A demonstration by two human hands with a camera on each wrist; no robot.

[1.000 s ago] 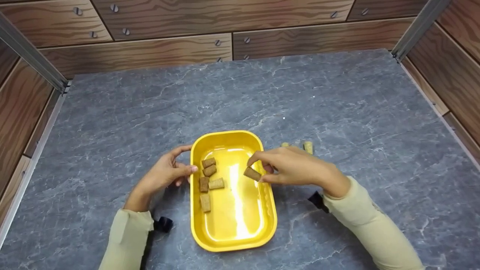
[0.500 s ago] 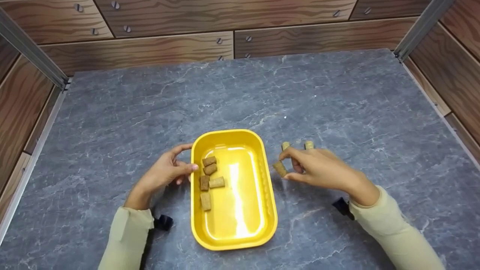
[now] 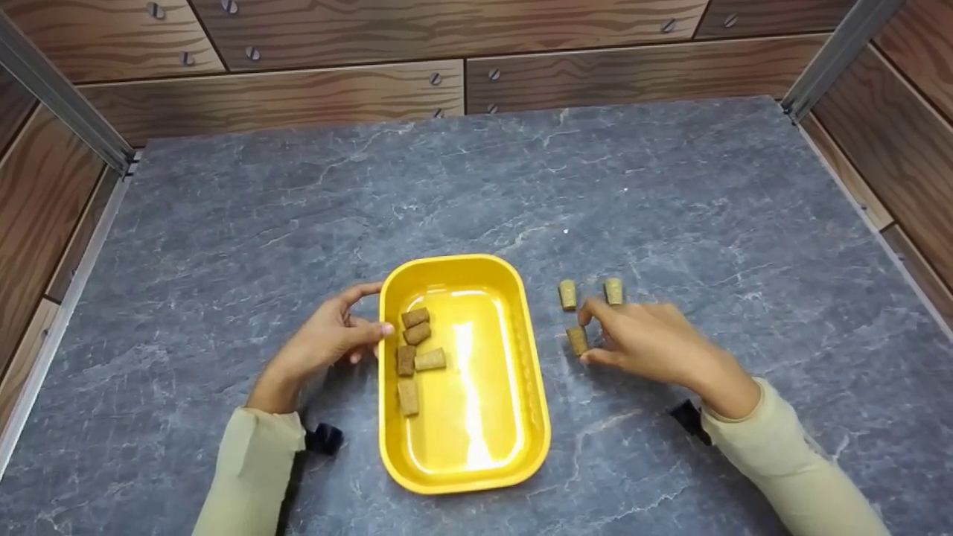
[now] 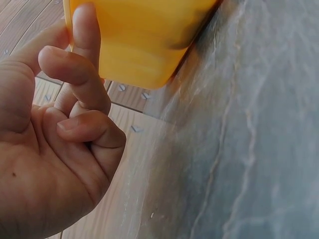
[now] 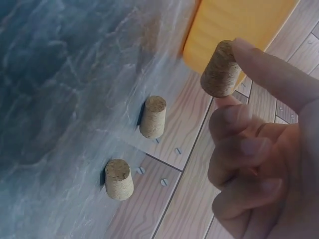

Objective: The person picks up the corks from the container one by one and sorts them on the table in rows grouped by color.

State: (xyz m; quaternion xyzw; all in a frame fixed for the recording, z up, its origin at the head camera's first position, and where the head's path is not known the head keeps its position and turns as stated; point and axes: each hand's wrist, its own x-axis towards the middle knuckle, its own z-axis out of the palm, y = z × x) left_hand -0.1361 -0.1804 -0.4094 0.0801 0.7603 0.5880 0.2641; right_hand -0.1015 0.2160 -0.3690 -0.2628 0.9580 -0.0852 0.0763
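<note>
My left hand (image 3: 327, 339) grips the left rim of a yellow tray (image 3: 488, 402), its thumb over the edge and fingers along the outer wall. Several brown corks (image 3: 409, 397) lie inside along the tray's left side, with a paler cork (image 3: 429, 360) beside them. Right of the tray, my right hand (image 3: 655, 346) pinches a tapered cork (image 3: 576, 342) between thumb and index finger; the right wrist view shows this cork (image 5: 221, 69) closely. Just beyond it, two pale corks stand on the table, a left one (image 3: 568, 295) and a right one (image 3: 613, 291).
The grey marbled table (image 3: 313, 216) is bounded by a wood-patterned back wall (image 3: 313, 93) and side walls, with metal posts (image 3: 826, 67) in the corners. A tiny white speck (image 3: 565, 231) lies beyond the corks.
My right hand has carried the cork from above the tray's right side out over its rim to the table on the right. The left hand stays on the tray, which has not visibly moved.
</note>
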